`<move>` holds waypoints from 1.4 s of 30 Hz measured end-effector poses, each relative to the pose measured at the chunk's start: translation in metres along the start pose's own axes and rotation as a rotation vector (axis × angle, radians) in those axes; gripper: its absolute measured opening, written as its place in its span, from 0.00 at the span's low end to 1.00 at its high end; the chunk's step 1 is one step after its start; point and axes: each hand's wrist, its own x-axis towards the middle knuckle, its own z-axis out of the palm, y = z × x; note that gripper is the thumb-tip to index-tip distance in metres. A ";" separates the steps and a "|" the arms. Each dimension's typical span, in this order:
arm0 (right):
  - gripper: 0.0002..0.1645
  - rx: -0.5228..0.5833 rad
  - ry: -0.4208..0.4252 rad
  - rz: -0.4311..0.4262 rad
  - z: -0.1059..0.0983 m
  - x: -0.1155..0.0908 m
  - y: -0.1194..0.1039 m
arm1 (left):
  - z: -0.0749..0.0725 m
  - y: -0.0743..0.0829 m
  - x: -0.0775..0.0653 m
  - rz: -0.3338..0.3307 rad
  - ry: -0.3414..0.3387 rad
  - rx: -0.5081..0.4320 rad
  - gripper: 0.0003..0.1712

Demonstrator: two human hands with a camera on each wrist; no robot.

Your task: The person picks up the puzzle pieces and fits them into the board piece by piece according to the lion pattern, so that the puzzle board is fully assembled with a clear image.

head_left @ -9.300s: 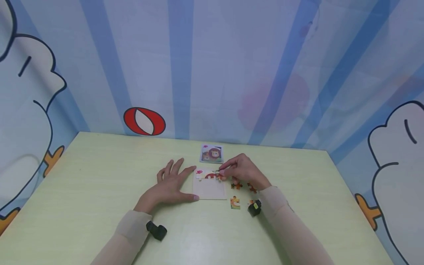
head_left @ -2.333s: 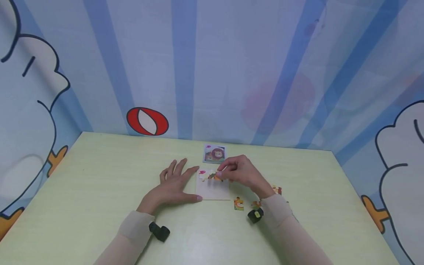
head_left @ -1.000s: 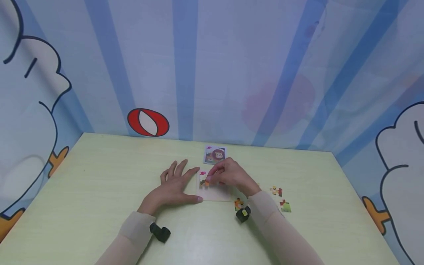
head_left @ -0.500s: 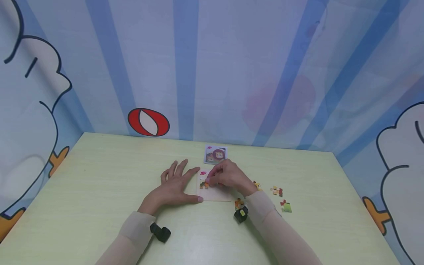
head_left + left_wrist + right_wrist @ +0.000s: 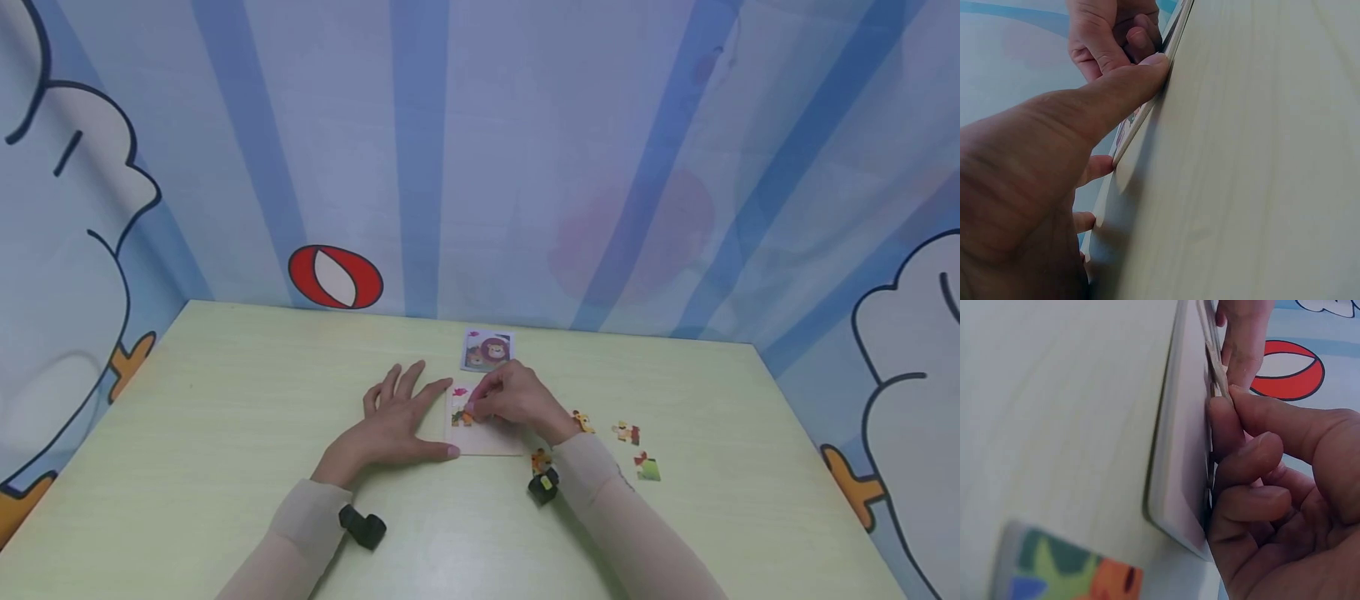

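Note:
A shallow white puzzle board lies mid-table, its top row partly filled with jigsaw pieces. My left hand lies spread at the board's left side; index fingertip and thumb tip touch its corners, the other fingers stretched out. Over the board's left part, my right hand pinches a jigsaw piece between thumb and index finger, below the pink-marked corner piece. In the head view, orange and green on a piece show beside the right fingertips. The right hand hides much of the top row.
Behind the board lies a picture card with a lion. Loose jigsaw pieces lie to the right: a yellow one, one with red, a green one, and an orange one partly behind the right wrist camera.
Since 2.3 s ago, my right hand has moved left and slightly nearer, carrying the jigsaw piece to the board's left side. Over the last half second it barely shifts. The left hand stays put.

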 end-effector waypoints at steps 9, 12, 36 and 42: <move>0.08 -0.080 0.010 -0.014 0.005 0.000 -0.003 | 0.001 -0.004 0.001 -0.001 0.002 -0.005 0.60; 0.09 -0.101 0.014 0.003 0.007 0.001 -0.003 | 0.005 -0.008 0.002 0.003 0.017 -0.006 0.59; 0.10 -0.089 0.050 -0.019 0.010 0.000 0.000 | 0.005 -0.004 0.000 0.001 0.013 -0.010 0.59; 0.10 -0.081 0.057 -0.024 0.009 -0.001 0.000 | 0.003 -0.002 0.000 0.008 0.015 -0.008 0.59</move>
